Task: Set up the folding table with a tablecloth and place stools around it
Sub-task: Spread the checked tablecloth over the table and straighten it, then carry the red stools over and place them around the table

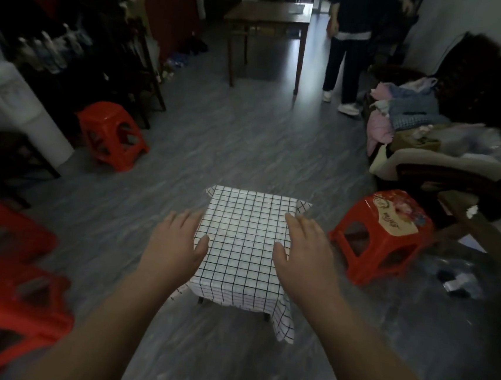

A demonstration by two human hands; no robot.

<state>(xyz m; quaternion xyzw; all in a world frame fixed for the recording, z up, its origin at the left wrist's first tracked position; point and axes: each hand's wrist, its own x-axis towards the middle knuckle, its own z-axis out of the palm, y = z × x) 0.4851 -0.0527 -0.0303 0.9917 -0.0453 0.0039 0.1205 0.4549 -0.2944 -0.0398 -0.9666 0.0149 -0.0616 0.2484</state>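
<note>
- Nearest on the left, a red plastic stool with cut-out sides [1, 313] stands on the grey streaked floor [248, 134], with a second red plastic stool [4, 227] just behind it; both are blurred at the picture's edge
- Two bare forearms reach forward from the bottom of the view, palms down
- The left hand [176, 244] has straight, slightly spread fingers and holds nothing; its thumb lies over the left edge of the cloth
- The right hand [304, 253] is likewise flat with straight fingers, gripping nothing, over the right edge of the cloth
- I cannot tell whether either palm touches the cloth or is just above it
- Between the hands lies the white tablecloth with a black grid [245, 235], spread flat over the small folding table, whose dark legs [201, 301] show only beneath the near hem; one corner of the cloth hangs low at the near right
- Just right of the table stands a red plastic stool with a flowered cream top [382, 233], apart from the cloth
- Farther left, well apart from the table, a plain red plastic stool [111, 133] stands by a white water dispenser [16, 100]
- On the right, a heap of folded clothes [412, 119] rests on a dark chair
- At the back stand a brown wooden square table [269, 15] and, beside it, a person in dark clothes and white shoes [348, 55]
</note>
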